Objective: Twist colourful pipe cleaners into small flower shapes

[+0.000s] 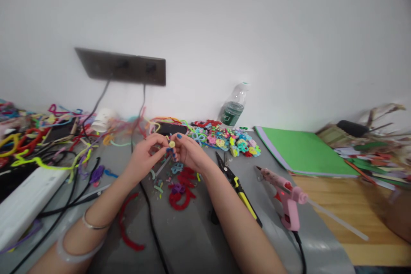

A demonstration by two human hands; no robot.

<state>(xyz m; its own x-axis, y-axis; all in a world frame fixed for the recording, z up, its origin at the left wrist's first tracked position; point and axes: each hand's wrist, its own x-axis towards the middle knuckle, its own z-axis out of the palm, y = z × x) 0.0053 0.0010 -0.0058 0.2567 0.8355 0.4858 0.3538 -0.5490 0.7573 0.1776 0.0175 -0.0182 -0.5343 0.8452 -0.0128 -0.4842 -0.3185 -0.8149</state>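
Both my hands meet over the grey table (pixel 192 239), near its middle. My left hand (pixel 146 154) and my right hand (pixel 189 152) pinch a small pipe-cleaner piece (pixel 172 144) with a yellow-green round centre and a blue-red part below it. The fingers of both hands are closed on it. Just under my hands lie red pipe-cleaner shapes (pixel 181 192), a purple one and small cut bits. A curved red pipe cleaner (pixel 126 227) lies by my left forearm.
A pile of finished coloured flowers (pixel 227 139) sits behind my right hand. Black-and-yellow pliers (pixel 239 188), a pink glue gun (pixel 285 197), green paper sheets (pixel 305 152), a plastic bottle (pixel 234 107), loose pipe cleaners and cables (pixel 48 145), a white box (pixel 25 201), a wall socket (pixel 125 66).
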